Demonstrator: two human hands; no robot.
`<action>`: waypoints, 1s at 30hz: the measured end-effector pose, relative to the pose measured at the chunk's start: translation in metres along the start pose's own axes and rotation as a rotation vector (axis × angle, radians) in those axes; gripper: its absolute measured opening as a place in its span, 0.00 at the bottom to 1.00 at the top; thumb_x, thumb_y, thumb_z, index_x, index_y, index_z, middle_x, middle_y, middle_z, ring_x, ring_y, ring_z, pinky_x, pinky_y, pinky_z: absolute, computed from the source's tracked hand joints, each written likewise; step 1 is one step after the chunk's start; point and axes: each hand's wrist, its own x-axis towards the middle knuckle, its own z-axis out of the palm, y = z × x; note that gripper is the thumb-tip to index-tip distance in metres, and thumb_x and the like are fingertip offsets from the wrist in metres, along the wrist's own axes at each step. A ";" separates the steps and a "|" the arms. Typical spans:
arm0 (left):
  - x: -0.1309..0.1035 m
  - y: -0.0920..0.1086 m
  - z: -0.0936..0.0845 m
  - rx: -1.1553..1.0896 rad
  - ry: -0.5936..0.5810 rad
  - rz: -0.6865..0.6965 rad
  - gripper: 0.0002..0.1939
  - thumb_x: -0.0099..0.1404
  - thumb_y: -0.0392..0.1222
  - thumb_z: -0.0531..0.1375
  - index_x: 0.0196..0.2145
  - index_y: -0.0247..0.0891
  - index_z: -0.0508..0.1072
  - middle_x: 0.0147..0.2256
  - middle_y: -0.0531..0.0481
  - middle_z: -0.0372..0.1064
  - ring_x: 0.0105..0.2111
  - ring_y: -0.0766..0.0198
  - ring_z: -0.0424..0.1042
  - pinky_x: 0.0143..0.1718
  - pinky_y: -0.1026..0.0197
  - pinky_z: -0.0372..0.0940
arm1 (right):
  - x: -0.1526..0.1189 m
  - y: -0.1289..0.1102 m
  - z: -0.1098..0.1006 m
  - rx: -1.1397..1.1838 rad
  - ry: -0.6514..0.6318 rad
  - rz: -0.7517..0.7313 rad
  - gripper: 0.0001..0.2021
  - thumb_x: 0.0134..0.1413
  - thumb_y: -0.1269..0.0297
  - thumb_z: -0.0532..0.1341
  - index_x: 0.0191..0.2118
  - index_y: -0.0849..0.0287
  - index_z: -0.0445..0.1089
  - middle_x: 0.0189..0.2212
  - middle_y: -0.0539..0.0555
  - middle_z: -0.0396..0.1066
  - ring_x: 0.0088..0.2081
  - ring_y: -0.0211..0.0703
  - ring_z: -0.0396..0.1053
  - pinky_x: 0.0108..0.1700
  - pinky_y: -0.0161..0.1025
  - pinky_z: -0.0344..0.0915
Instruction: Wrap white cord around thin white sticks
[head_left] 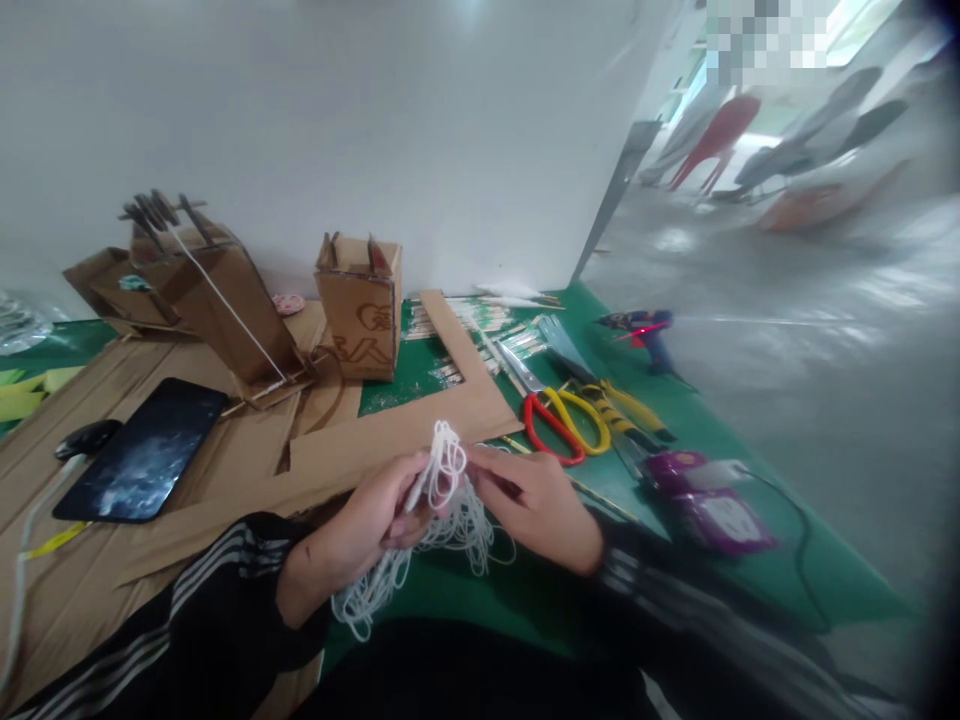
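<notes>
A tangled bundle of white string (469, 530) hangs in loops between my hands, low over the front of the green table. My left hand (371, 515) is closed around part of it, and a few loops stand up above the thumb. With thumb and fingers brought together, my right hand (536, 500) pinches at the bundle's right side. Its fingertips are partly hidden behind the string. Just beyond my hands lies an L-shaped cardboard strip (390, 420). Scissors (562, 420) with one red and one yellow handle lie past my right hand.
Left are a phone (146, 450), a mouse (86, 438) and a cardboard structure (232, 300) with a white string. A cardboard box (360, 310) stands by the wall, near several thin sticks (457, 320). Right are pliers (626, 405), a glue gun (645, 330) and a purple power strip (705, 500).
</notes>
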 end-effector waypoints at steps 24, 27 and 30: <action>0.007 -0.012 -0.003 0.173 0.187 0.174 0.07 0.66 0.46 0.50 0.35 0.40 0.61 0.16 0.61 0.59 0.10 0.77 0.45 0.11 0.72 0.41 | 0.005 -0.005 -0.001 0.040 -0.169 0.084 0.11 0.59 0.72 0.54 0.31 0.62 0.72 0.22 0.48 0.66 0.23 0.32 0.58 0.27 0.29 0.56; 0.008 -0.010 0.001 0.166 0.195 0.143 0.09 0.65 0.49 0.53 0.38 0.41 0.61 0.20 0.59 0.65 0.09 0.78 0.47 0.10 0.73 0.40 | 0.005 -0.004 0.001 0.097 -0.158 0.116 0.10 0.60 0.72 0.53 0.32 0.62 0.72 0.24 0.48 0.66 0.24 0.32 0.59 0.29 0.29 0.57; 0.008 -0.009 0.004 0.147 0.172 0.115 0.14 0.64 0.51 0.56 0.41 0.40 0.62 0.22 0.57 0.67 0.09 0.78 0.47 0.10 0.73 0.40 | 0.004 -0.003 0.003 0.126 -0.149 0.136 0.10 0.60 0.71 0.54 0.34 0.62 0.73 0.25 0.48 0.67 0.26 0.33 0.60 0.30 0.29 0.58</action>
